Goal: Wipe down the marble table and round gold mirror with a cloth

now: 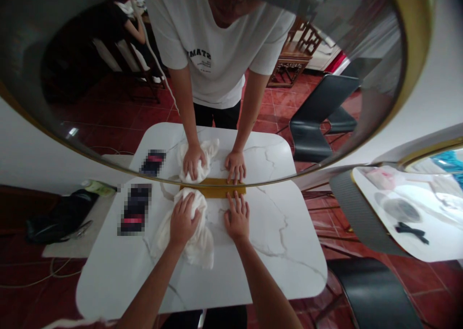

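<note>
White, rumpled soft cloth (pixel 200 249) lies under the left hand (pixel 184 219), which rests palm down on its bunched upper part; whether the fingers pinch a fold, I cannot tell. The right hand (pixel 238 215) is flat with its fingers apart, clamped on nothing, its fingertips over the right end of a flat, mustard-gold strip (pixel 215 192). That strip sits straight ahead of both hands along the far edge of the white, grey-veined, round-cornered desk (pixel 285 276), its long axis running left to right, parallel to that edge. The right hand is the nearer to it; the cloth comes between the left hand and the strip's left end, while its loose part trails towards the near edge. Just beyond the strip rises a large gold-framed mirror (pixel 415 34). Near the far left corner lies a dark, rectangular, pixelated object (pixel 134 208) with a red band.
</note>
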